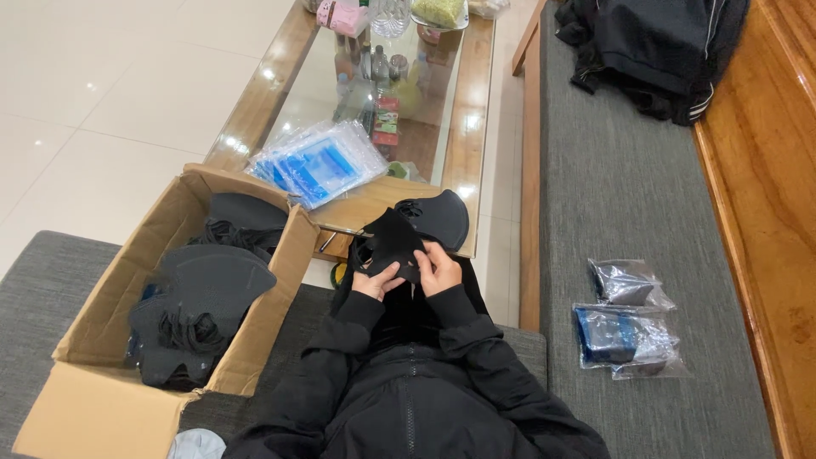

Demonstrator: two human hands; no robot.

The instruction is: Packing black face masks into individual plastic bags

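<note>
I had a black face mask (398, 242) held up over my lap, just below the middle of the frame, and both my hands were closed on it. My left hand (376, 281) pinched its lower left part with the fingers curled in and the thumb on top. My right hand (439, 269) gripped it from the right, fingers folded over the fabric. The two hands sat close together, nearly touching, with the mask rising up and away from them toward the top of the frame.

The mask seemed folded or bunched, and its long axis ran from lower left to upper right. A rounded black cup (440, 217) showed at the upper right end, past my right hand; I could not tell whether it was part of the same mask or a second one. My right hand was the nearer to that end, my left hand to the ear loop (360, 253) hanging at the left.

The open cardboard box (106, 331) of more black masks stood at the lower left of the frame, well apart from my left hand. A stack of clear blue bags (319, 161) lay on the glass table (476, 110) above the mask. Two filled bags (627, 327) lay on the grey bench cushion (612, 195) at the right, well apart from my right hand.
</note>
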